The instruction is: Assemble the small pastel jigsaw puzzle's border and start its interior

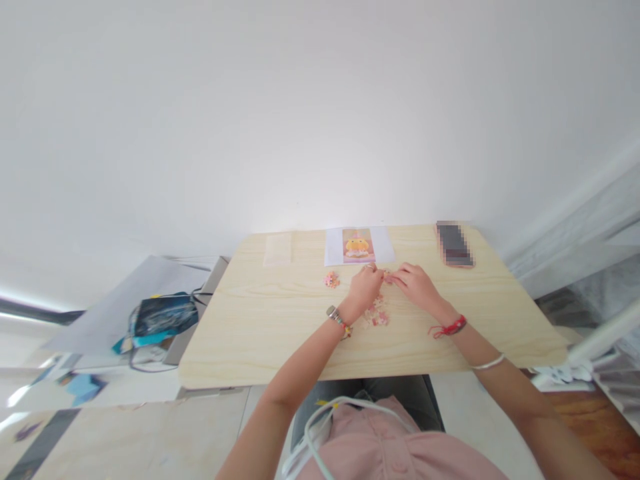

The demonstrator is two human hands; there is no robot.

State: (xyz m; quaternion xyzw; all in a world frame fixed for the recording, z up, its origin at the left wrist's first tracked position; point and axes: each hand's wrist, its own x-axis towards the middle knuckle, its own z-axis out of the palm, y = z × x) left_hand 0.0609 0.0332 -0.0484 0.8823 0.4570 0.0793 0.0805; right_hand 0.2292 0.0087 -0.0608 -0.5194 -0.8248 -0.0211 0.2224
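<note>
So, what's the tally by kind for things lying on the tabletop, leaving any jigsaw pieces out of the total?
Smartphone: 1
Printed picture sheet: 1
Translucent flat sheet or bag: 1
Total: 3
The jigsaw pieces are too small and partly covered to count.

"What finishes do we see on the worktop (240, 340)?"
"Smooth, pale wood grain, and on it we make out card-like pieces (377, 317) and a printed paper sheet (333, 248); behind the worktop, a smooth, matt wall (300, 120)."
</note>
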